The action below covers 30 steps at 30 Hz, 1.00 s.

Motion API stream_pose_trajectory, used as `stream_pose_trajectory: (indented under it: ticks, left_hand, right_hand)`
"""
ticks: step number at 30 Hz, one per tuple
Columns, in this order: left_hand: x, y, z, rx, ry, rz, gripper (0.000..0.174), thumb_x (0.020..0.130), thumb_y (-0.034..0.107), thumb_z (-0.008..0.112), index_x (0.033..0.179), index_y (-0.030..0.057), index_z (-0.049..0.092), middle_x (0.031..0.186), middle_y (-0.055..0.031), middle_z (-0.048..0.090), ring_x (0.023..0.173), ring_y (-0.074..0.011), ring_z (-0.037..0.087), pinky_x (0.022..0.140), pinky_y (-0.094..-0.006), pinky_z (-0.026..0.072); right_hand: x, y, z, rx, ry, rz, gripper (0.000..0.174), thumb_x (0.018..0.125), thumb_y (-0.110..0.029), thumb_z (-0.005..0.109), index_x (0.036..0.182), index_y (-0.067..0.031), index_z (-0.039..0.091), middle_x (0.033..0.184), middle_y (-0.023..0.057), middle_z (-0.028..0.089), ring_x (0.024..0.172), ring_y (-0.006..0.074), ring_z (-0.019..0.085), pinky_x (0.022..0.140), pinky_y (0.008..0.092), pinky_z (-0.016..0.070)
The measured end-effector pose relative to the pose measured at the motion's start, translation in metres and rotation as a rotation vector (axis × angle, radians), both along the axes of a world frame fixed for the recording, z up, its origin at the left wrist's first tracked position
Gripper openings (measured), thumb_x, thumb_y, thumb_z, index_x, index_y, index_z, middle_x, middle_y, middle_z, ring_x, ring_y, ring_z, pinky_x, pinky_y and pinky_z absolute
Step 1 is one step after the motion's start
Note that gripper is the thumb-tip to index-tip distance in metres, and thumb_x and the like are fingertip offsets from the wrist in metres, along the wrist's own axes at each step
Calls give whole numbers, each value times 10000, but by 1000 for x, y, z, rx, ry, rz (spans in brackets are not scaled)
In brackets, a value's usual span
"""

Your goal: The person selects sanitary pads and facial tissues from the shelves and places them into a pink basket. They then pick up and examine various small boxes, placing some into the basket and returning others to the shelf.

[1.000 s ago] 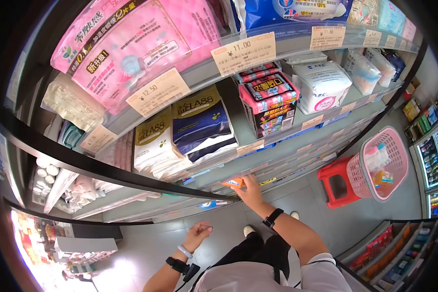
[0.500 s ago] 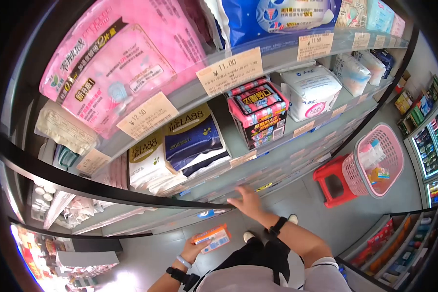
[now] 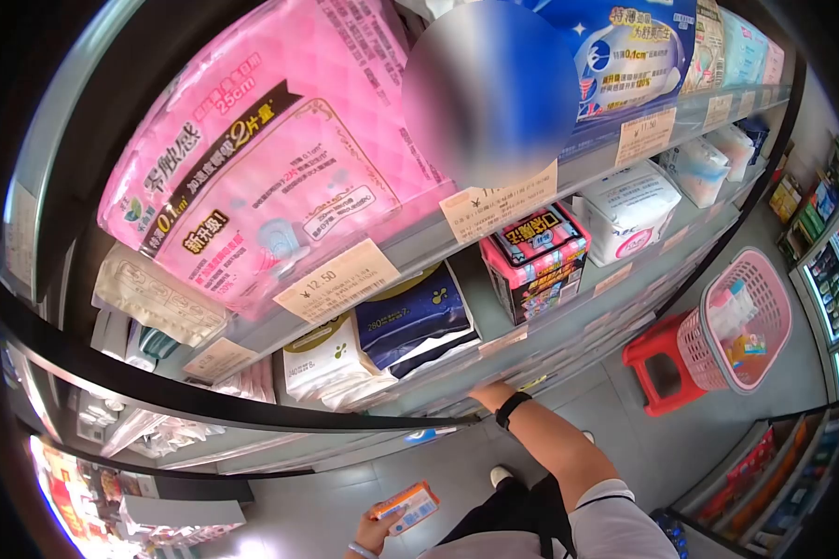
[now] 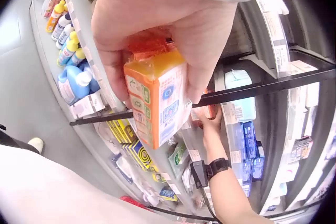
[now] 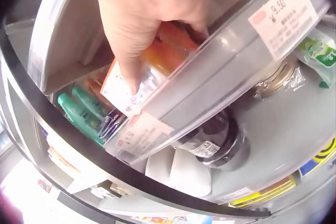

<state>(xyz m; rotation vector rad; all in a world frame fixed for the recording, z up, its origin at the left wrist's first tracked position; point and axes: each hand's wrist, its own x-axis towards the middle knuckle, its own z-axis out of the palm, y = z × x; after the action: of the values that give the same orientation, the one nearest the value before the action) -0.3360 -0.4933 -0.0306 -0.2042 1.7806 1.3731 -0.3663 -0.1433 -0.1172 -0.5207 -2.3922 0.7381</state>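
Note:
In the left wrist view, the left hand [image 4: 163, 19] grips an orange and white box [image 4: 157, 98] between thumb and fingers. The head view has this hand [image 3: 375, 531] low down, away from the shelf, with the same box [image 3: 408, 508]. The right hand [image 5: 152, 14] reaches over a clear shelf lip in the right wrist view. Its thumb and fingers are round another orange and white pack [image 5: 167, 50] standing on the shelf; the fingertips are partly hidden. In the head view the right hand [image 3: 490, 397] is mostly hidden by the shelf edge.
Clear shelf lips with price tags [image 5: 283, 19] and a black curved rail [image 3: 252, 410] edge the shelves. Pink packs [image 3: 270, 168] fill the upper shelf. A pink basket [image 3: 736, 317] rests by a red stool [image 3: 662, 368] on the right. A dark jar [image 5: 215, 137] sits below the lip.
The orange box has passed from the right hand to the left hand. Since then the right hand has gone back in at the shelf, and the left has moved lower in the head view.

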Motion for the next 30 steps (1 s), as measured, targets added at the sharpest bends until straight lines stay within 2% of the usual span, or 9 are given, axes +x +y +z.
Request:
stream_pose_trajectory:
  ticks: [9, 11, 15, 17, 18, 20, 23, 26, 30]
  left_hand:
    - [-4, 6, -7, -30, -31, -96, 354, 757, 88, 666, 1047, -44, 512, 958, -101, 600, 840, -176, 603, 725, -282, 502]
    - [-4, 11, -7, -9, -7, -113, 348, 741, 124, 691, 1010, -40, 543, 905, -74, 608, 801, -138, 596, 686, -251, 486]
    - [-2, 34, -4, 14, -32, -184, 340, 745, 117, 686, 1009, -42, 543, 914, -79, 608, 816, -141, 593, 724, -254, 480]
    - [-1, 46, -8, 52, -57, -220, 333, 747, 109, 683, 1011, -38, 544, 918, -79, 609, 824, -144, 592, 741, -254, 477]
    - [1, 52, -9, 53, -69, -234, 333, 747, 109, 683, 1011, -38, 544, 918, -79, 609, 824, -144, 592, 741, -254, 477]
    - [3, 70, -13, 13, -49, -287, 341, 741, 99, 689, 1019, -35, 544, 923, -83, 609, 829, -143, 590, 743, -260, 478]
    - [8, 99, -21, 62, -75, -364, 357, 728, 94, 702, 1019, -38, 542, 920, -87, 609, 822, -138, 588, 745, -266, 478]
    - [24, 139, -21, 103, -105, -414, 342, 737, 67, 680, 1031, -30, 535, 938, -91, 606, 829, -152, 592, 744, -275, 488]
    - [50, 200, -27, 111, -94, -472, 319, 756, 33, 642, 1047, -28, 525, 963, -108, 602, 859, -182, 599, 749, -282, 497]
  right_hand:
    - [22, -13, -10, -100, -106, -114, 364, 658, -316, 679, 940, -99, 608, 934, 140, 591, 874, 343, 548, 750, 427, 440]
    - [42, -10, 10, -456, 76, -97, 349, 626, -302, 700, 876, -78, 609, 880, 140, 593, 851, 339, 551, 737, 432, 441]
    - [77, -4, 17, -522, 63, -105, 416, 600, -269, 718, 926, -55, 574, 947, 149, 578, 894, 325, 544, 745, 417, 438]
    - [103, -11, 31, -599, 192, -190, 564, 596, -230, 720, 1079, -38, 502, 1065, 167, 534, 986, 320, 520, 804, 387, 433]
    - [116, -14, 32, -597, 185, -207, 564, 596, -230, 720, 1079, -38, 502, 1065, 167, 534, 986, 320, 520, 803, 387, 433]
    - [146, -18, 32, -620, 146, -215, 720, 599, -237, 722, 1213, -44, 401, 1144, 166, 488, 1056, 313, 490, 872, 357, 413]
    - [210, -19, 29, -745, 64, -225, 752, 590, -251, 733, 1229, -42, 396, 1134, 168, 494, 1071, 313, 484, 909, 350, 396]
    - [285, -5, 65, -760, -84, -354, 746, 577, -264, 742, 1211, -31, 424, 1120, 177, 507, 1052, 313, 502, 894, 350, 409]
    - [382, 36, 84, -710, -45, -589, 750, 563, -269, 748, 1204, -25, 444, 1087, 187, 526, 1019, 313, 528, 873, 346, 428]
